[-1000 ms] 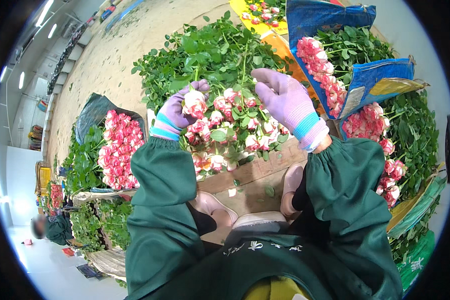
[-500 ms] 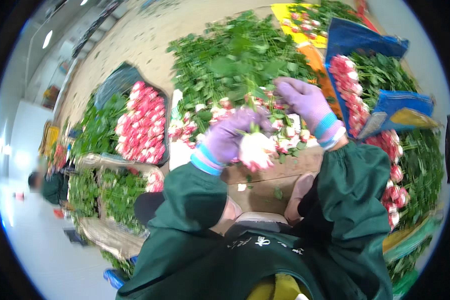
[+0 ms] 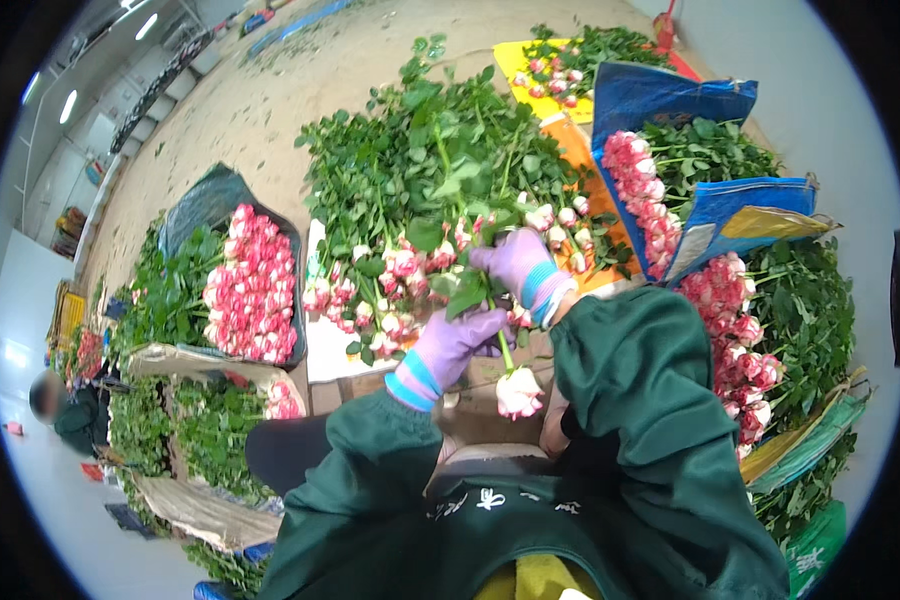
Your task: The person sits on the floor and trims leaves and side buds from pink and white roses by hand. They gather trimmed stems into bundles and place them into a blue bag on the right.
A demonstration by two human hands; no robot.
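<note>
A single white rose with pink-edged petals (image 3: 519, 394) hangs bloom-down toward me, its green stem running up and away. My left hand (image 3: 457, 350), in a purple glove, is closed around that stem a little above the bloom. Just beyond it, my gloved right hand (image 3: 522, 268) is closed beside the stem and its leaves (image 3: 467, 294); the fingers hide what is between them. Under and beyond both hands lies a loose heap of pink-and-white roses (image 3: 405, 265), blooms toward me and leafy stems (image 3: 420, 150) pointing away.
At left, a dark wrap holds a dense bunch of pink roses (image 3: 254, 285). Blue sheets (image 3: 670, 105) wrap more roses (image 3: 642, 190) at right. A yellow sheet (image 3: 515, 65) with roses lies far ahead. A person (image 3: 75, 415) is at the far left.
The rose bloom has moved down toward me and slightly right. My right hand has come left and nearer, closing beside the stem. The whole view has shifted.
</note>
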